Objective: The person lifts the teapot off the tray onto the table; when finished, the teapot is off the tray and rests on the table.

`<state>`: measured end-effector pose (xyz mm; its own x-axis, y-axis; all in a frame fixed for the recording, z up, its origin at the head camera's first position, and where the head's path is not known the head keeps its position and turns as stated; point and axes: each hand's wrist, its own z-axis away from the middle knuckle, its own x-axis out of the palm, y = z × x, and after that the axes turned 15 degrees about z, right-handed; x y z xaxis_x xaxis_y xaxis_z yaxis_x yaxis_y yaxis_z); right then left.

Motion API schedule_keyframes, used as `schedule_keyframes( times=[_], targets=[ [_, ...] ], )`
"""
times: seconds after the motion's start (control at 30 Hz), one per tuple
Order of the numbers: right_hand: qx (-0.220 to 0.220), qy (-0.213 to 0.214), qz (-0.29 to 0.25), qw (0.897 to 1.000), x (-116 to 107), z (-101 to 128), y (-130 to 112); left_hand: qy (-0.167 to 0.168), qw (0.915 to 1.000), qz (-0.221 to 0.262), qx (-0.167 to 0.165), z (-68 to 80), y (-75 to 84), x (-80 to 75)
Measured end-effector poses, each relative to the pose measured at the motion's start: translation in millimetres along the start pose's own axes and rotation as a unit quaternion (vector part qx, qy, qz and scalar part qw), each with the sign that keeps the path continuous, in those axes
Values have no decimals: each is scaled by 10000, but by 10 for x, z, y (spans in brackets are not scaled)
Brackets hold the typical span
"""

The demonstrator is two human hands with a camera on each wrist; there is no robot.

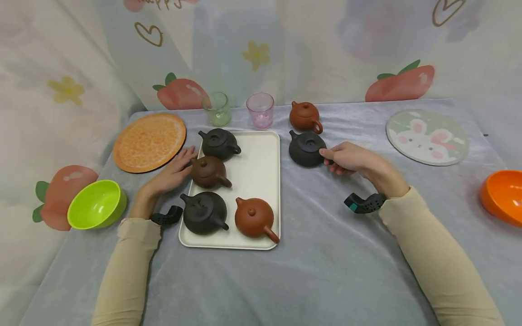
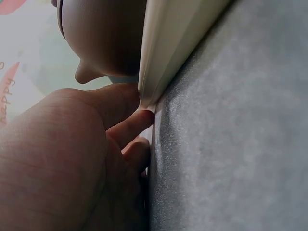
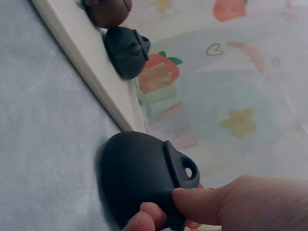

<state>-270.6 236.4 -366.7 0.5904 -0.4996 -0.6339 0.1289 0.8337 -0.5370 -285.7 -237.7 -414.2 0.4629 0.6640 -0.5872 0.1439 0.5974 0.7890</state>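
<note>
My right hand (image 1: 342,157) pinches the handle of a black teapot (image 1: 306,148) to the right of the cream tray (image 1: 253,156); its thumb lies on the teapot's edge in the right wrist view. My left hand (image 1: 173,171) rests at the tray's left edge, with fingertips right at the rim in the left wrist view. On the tray stand a small black teapot (image 1: 219,143) at the back, a dark brown teapot (image 1: 209,172) beside the left hand, a larger black teapot (image 1: 205,213) at the front left and a reddish-brown teapot (image 1: 254,218) at the front right.
Behind the held teapot stands another reddish-brown teapot (image 1: 304,116). A green glass (image 1: 217,109) and a pink glass (image 1: 260,110) are behind the tray. Round mats lie left (image 1: 149,142) and right (image 1: 428,137). A lime bowl (image 1: 97,204) and an orange bowl (image 1: 503,197) flank the table.
</note>
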Motion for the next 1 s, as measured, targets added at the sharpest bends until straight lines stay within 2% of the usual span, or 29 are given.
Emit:
schedule_keyframes(
  times=[0.37,0.63,0.77,0.9,1.0],
  targets=[
    [-14,733,-233,9970,213,46,84,-84,10000,12,-23,-60,-43,46],
    [43,837,-168,9963,235,56,56,-28,9999,-44,-93,-56,-37,37],
    [172,1205,212,9923,213,140,-1,-45,10000,-4,-76,-39,-28,32],
    [258,1787,831,9800,165,255,-73,39,10000,-1,-43,-8,-26,13],
    [196,2002,1106,9733,140,317,-138,61,10000,42,-29,6,-22,-3]
  ],
)
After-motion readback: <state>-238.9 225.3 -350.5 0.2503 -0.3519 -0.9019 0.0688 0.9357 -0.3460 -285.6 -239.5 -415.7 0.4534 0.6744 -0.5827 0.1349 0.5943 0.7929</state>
